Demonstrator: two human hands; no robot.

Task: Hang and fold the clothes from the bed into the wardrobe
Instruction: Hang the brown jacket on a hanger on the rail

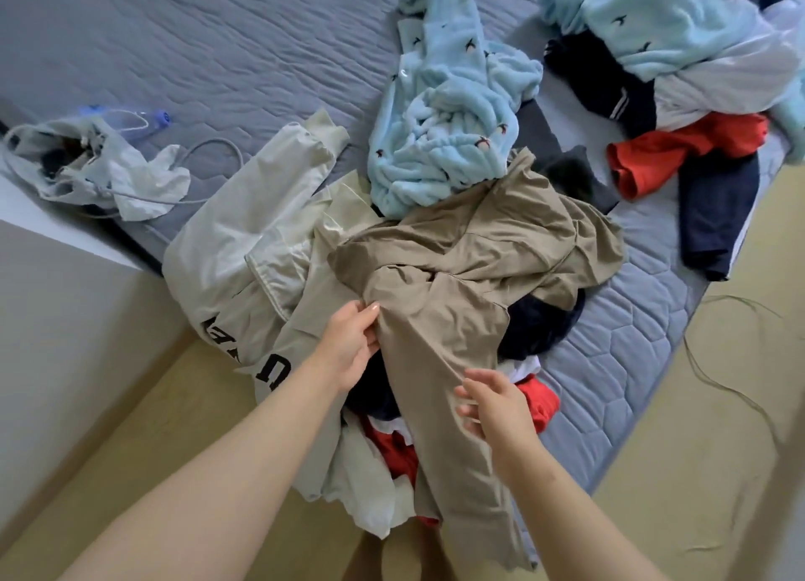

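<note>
A tan garment [470,249] lies crumpled on top of a clothes pile at the corner of the bed [174,48], one long part hanging toward me. My left hand [348,345] pinches the tan fabric near its upper edge. On the hanging part, my right hand [492,402] touches the fabric with its fingers spread. Under the tan piece lie a cream jacket with black letters [244,249], a dark navy item [540,327] and red and white clothes [536,402]. A light blue fleece garment [444,114] lies just behind.
A second heap with light blue fleece [662,18], white, red [679,149] and navy [714,214] clothes sits at the bed's far right. A grey drawstring bag with cords [87,166] lies at the left edge. Yellowish floor [697,471] surrounds the bed; a thin cable [714,371] trails on it.
</note>
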